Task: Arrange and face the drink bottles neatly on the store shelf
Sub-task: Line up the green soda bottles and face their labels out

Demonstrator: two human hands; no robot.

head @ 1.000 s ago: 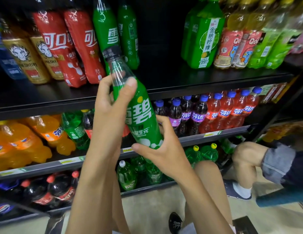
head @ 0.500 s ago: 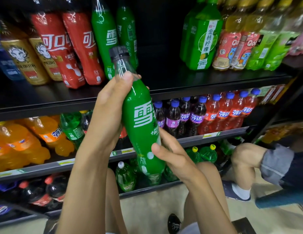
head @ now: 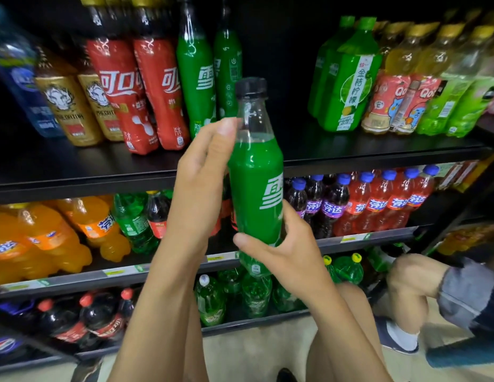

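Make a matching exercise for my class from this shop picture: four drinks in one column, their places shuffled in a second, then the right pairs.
Drinks
1. black-capped green bottle
2. red cola bottles
3. orange soda bottles
4. blue-capped red soda bottles

Places
A. middle shelf, right part
B. top shelf, left part
C. gripped by left hand and right hand
D. middle shelf, left part

Pairs: 1-C, 2-B, 3-D, 4-A

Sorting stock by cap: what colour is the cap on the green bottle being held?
Black: the cap of the bottle, best in the head view.
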